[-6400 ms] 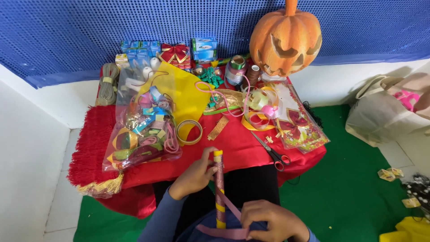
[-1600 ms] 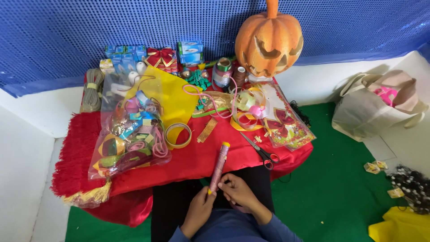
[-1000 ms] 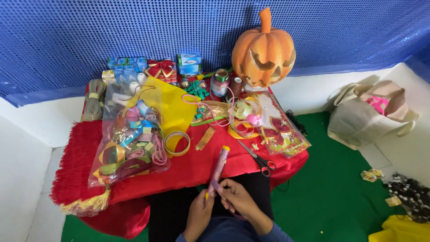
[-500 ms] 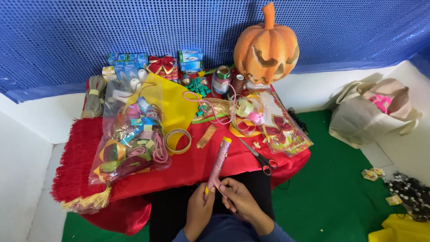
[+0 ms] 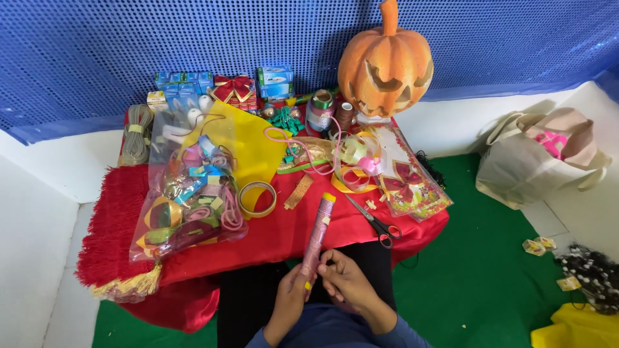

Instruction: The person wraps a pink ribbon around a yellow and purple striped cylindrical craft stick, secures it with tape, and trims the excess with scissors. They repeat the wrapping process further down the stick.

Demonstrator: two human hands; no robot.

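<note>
Both my hands hold a pink-wrapped tube (image 5: pixel 318 234) with a yellow tip, tilted up and away from me over my lap. My left hand (image 5: pixel 288 297) grips its lower end from the left. My right hand (image 5: pixel 345 279) pinches the same lower end from the right. The tube's top reaches over the front edge of the red cloth (image 5: pixel 271 235) on the low table. Black-handled scissors (image 5: pixel 374 221) lie just right of the tube on the cloth.
A clear bag of ribbons (image 5: pixel 187 196), a tape ring (image 5: pixel 257 199), yellow paper (image 5: pixel 255 148), spools, small boxes and an orange carved pumpkin (image 5: pixel 385 59) crowd the table. A beige tote bag (image 5: pixel 538 158) sits right on the green floor (image 5: pixel 490 277). Blue mesh wall behind.
Earlier I held the tube with a pink ribbon hanging loose from it; now the ribbon is wound on. Over the last second my hands stayed at the tube's lower end.
</note>
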